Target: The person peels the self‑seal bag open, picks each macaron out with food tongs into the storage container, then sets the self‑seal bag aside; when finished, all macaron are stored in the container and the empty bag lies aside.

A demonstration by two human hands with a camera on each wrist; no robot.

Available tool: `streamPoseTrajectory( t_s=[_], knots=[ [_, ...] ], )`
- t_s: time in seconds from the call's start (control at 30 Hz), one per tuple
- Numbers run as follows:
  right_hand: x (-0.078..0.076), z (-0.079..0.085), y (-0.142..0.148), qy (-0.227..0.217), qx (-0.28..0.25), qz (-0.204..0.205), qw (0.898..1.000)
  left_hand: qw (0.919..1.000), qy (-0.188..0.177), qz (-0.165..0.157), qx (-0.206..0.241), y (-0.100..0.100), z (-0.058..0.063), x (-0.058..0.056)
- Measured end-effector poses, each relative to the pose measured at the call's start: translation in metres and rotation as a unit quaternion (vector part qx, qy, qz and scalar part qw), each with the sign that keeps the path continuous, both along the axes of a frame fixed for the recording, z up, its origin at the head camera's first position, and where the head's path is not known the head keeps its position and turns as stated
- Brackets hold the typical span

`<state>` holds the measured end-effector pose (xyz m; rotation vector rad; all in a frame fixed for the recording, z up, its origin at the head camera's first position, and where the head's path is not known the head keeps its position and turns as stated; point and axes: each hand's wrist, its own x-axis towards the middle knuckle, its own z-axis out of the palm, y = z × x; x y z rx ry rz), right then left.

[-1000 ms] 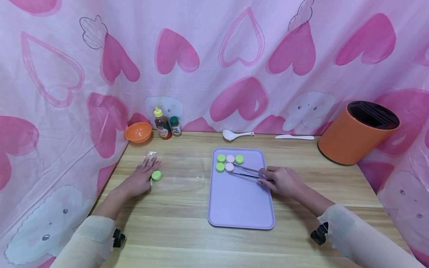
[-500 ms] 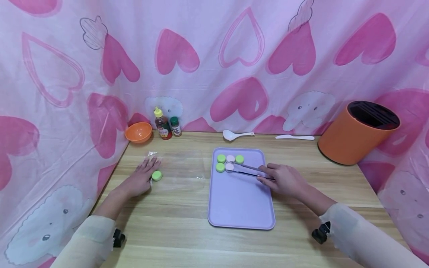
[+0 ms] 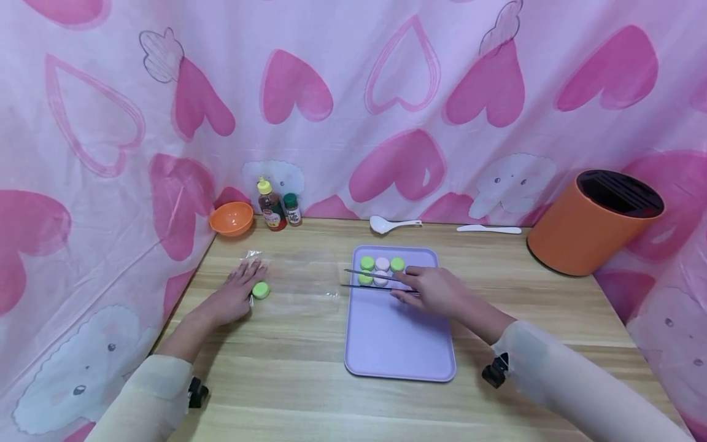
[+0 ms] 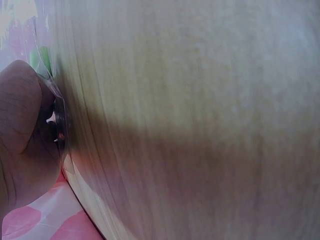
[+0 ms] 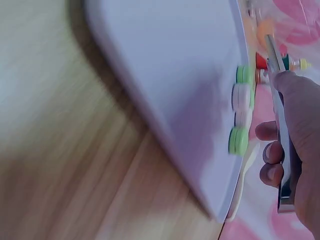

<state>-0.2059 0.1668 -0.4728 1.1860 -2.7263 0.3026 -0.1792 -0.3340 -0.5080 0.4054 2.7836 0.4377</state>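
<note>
My left hand (image 3: 234, 293) lies with fingers spread on a clear plastic bag (image 3: 301, 282), flat on the table at left. A green macaron (image 3: 261, 290) sits beside its thumb on the bag. My right hand (image 3: 433, 291) grips metal tongs (image 5: 280, 115) over the lilac tray (image 3: 400, 344). The tongs' arms are apart, and their tips reach past the tray's left edge with nothing seen between them. Several macarons stand in two rows at the tray's far end, among them a green macaron (image 3: 367, 263) and a pink macaron (image 3: 382, 264). The tongs partly cover the nearer row.
Along the back stand an orange bowl (image 3: 232, 219), a sauce bottle (image 3: 271, 205) with a yellow cap and a green-capped spice jar (image 3: 292, 209). A white ladle (image 3: 386, 224) and a white knife (image 3: 488, 229) lie there too. At right stands an orange knife block (image 3: 593, 222).
My right hand has carried the tongs left, from the pink macaron in the nearer row to past the tray's left edge. The left hand has stayed put on the bag.
</note>
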Motion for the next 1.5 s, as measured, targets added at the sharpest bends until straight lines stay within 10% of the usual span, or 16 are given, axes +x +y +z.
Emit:
streamPoseTrajectory(
  t_s=[0.6,1.5],
  knots=[
    [-0.019,-0.014,-0.091,0.039,0.012,0.086,0.995,1.0,0.004,0.001,0.002,0.0,-0.002,-0.001],
    [-0.023,-0.018,-0.173,0.002,0.057,0.102,0.993,0.9996,0.027,-0.008,0.008,0.0,-0.001,0.0]
  ],
)
